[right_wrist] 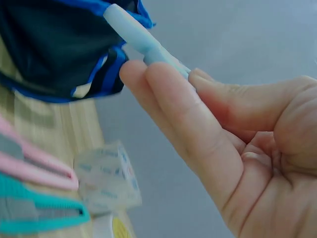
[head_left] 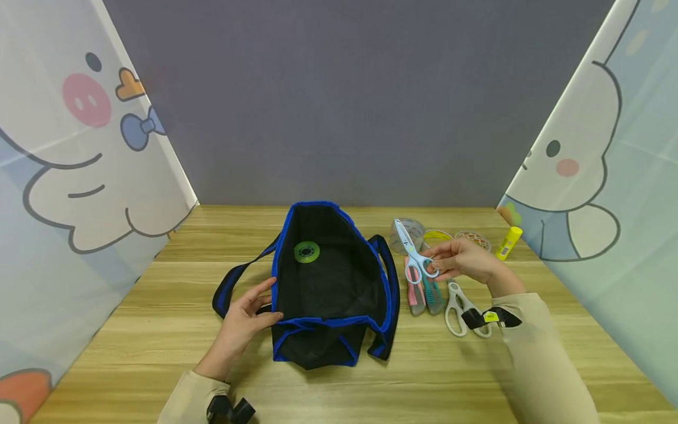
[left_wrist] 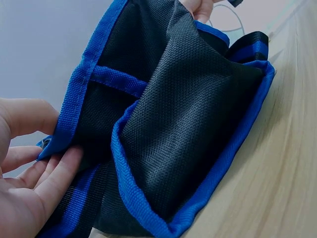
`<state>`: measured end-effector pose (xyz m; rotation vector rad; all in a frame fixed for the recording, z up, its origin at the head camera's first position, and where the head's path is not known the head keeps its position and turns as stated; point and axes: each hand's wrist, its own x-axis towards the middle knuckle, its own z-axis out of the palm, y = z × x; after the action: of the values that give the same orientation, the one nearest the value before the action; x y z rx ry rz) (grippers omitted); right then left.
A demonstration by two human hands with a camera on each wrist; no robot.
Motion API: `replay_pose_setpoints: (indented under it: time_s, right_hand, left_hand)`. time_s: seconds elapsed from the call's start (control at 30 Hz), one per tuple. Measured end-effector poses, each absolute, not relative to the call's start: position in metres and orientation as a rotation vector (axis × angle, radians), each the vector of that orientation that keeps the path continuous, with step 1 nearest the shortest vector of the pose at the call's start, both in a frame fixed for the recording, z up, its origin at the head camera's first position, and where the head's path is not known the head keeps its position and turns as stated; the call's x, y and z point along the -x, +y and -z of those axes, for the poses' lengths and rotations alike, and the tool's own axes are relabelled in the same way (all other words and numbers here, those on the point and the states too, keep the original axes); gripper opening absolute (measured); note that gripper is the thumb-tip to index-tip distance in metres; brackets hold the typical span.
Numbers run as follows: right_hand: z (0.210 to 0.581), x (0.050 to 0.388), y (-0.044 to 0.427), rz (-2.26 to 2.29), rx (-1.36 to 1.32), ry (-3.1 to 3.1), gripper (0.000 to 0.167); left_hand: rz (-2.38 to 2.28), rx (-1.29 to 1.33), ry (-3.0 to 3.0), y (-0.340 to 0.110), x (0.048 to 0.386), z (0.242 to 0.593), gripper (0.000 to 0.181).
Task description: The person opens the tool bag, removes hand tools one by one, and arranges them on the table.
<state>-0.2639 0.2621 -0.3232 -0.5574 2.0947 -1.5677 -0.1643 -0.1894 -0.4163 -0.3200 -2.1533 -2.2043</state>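
A black bag with blue trim (head_left: 339, 288) stands with its mouth spread wide, and a green tape roll (head_left: 306, 252) lies inside it. My left hand (head_left: 245, 315) pinches the bag's rim at the near left corner. The left wrist view shows the blue edging (left_wrist: 74, 106) between its thumb and fingers. To the right of the bag, my right hand (head_left: 466, 259) holds light blue scissors (head_left: 418, 259) by the handle, blades pointing up and away. In the right wrist view, thumb and fingertips pinch the pale blue handle (right_wrist: 136, 34).
Under and beside the right hand lie a pink utility knife (head_left: 416, 298), a teal utility knife (head_left: 434, 299) and white scissors (head_left: 454, 306). Behind are a clear tape roll (head_left: 397, 242), a yellow-cored roll (head_left: 436, 234) and another roll (head_left: 474, 238). A yellow glue stick (head_left: 509, 242) is far right.
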Motion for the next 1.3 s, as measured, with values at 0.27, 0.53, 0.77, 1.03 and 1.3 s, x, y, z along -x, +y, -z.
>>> replay_pose_setpoints:
  time_s: [0.27,0.53,0.77,1.03,1.3]
  right_hand:
    - [0.333,0.257,0.291,1.615,0.531,2.058,0.037]
    - [0.344,0.254,0.319,1.702,0.544,1.934,0.03]
    - [0.355,0.251,0.342,1.764,0.485,1.864,0.031]
    - [0.37,0.25,0.363,1.795,0.409,1.829,0.034]
    - [0.383,0.249,0.383,1.774,0.336,1.811,0.037]
  left_hand:
    - [2.209,0.326,-2.155,-0.19,0.164,0.417,0.072]
    - [2.208,0.332,-2.154,-0.19,0.164,0.417,0.073]
    - [2.21,0.338,-2.145,-0.191,0.165,0.418,0.073]
    - [2.224,0.351,-2.129,-0.191,0.164,0.418,0.073]
    - [2.231,0.327,-2.143,-0.19,0.164,0.417,0.073]
